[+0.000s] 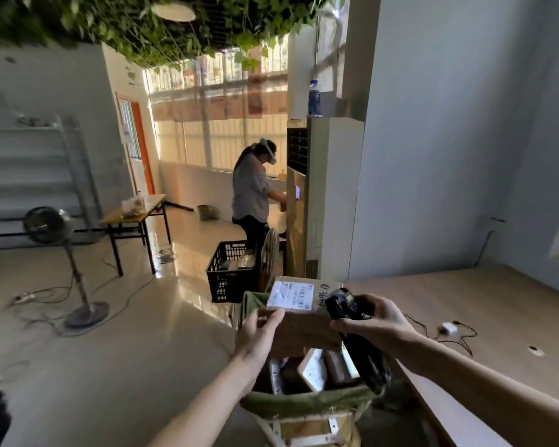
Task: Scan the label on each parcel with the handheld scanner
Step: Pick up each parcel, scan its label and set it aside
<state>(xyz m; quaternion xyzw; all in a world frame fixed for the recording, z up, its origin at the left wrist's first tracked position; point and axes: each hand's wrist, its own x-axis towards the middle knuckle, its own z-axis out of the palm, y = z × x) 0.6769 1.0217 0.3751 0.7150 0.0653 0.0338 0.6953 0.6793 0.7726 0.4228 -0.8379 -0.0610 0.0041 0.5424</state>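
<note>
Green fabric bag: holds more parcels. Brown cardboard parcel, white label on top: held above bag, probably light, stiff; best taken at edges. Left hand grips its near corner. Right hand clasps black handheld scanner.

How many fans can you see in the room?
2. One standing fan is on the floor at the left, by the shelves. Another fan stands edge-on beside the black crate, near the tall white unit. More could be hidden.
</note>
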